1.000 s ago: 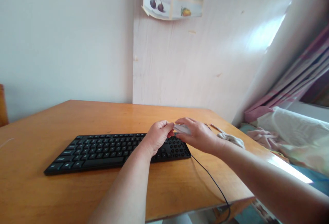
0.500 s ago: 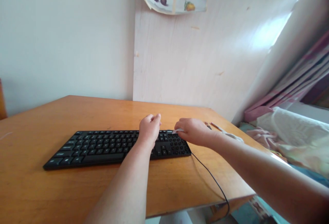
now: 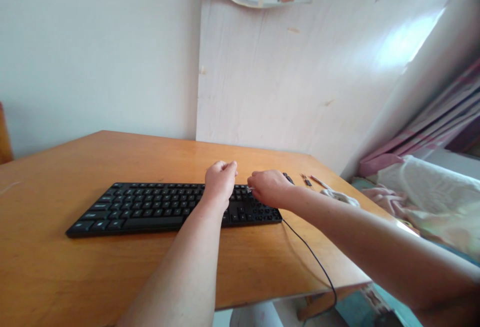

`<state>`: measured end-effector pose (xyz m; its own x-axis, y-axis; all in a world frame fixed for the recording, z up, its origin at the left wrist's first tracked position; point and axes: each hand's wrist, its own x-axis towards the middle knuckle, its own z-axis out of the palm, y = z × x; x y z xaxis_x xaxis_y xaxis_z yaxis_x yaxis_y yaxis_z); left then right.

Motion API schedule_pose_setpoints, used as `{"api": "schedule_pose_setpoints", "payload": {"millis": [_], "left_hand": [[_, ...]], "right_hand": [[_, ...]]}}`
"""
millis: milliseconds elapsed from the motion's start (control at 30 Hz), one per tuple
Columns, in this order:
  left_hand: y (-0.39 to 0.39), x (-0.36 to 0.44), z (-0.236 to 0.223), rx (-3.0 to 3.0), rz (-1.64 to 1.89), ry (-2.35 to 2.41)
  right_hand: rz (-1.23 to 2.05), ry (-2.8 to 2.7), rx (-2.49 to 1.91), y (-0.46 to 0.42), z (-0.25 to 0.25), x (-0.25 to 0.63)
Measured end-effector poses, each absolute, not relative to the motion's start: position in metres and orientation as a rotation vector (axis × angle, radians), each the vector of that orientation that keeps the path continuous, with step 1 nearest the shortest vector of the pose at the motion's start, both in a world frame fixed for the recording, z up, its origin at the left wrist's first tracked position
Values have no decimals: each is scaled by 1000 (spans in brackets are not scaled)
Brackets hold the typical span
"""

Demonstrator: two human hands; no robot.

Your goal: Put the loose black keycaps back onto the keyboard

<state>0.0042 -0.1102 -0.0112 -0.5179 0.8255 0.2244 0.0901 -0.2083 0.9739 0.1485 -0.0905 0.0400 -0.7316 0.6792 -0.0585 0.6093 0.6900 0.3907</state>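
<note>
A black keyboard [image 3: 150,207] lies on the wooden table, its cable running off the right end. Over its right part, my right hand [image 3: 270,188] is palm down with curled fingers. A bit of a small white, tissue-like piece [image 3: 250,190] shows at those fingertips, close to the keys; most of it is hidden. My left hand [image 3: 221,181] is closed in a pinch above the keys left of the number pad. Whatever it may hold is out of sight. The two hands are a short gap apart.
Right of the keyboard lie a thin stick-like tool [image 3: 318,182], small dark pieces [image 3: 306,181] and a crumpled whitish cloth [image 3: 340,197]. The keyboard cable [image 3: 313,254] hangs over the table's front edge. Bedding [image 3: 423,187] is at the right, a wall behind.
The hands, earlier together around the white piece, have come apart. My right hand has taken it down to the keyboard and slightly left; my left hand drew off leftward. The view has tilted down.
</note>
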Motion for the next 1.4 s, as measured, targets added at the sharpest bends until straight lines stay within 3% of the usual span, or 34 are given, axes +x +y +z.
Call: {"api": "schedule_pose_setpoints", "payload": {"millis": [1133,1267,1400], "left_hand": [[-110,7,-11,1135,1779,1508],[-111,7,-10,1147,1776,1521],[-114,9,-9,1187,1742,1491]], "right_hand": [[382,2639,726,-137,58,167],[139,2823,796,-134,66,179],[-494,3126,1097,-123,66,195]]}}
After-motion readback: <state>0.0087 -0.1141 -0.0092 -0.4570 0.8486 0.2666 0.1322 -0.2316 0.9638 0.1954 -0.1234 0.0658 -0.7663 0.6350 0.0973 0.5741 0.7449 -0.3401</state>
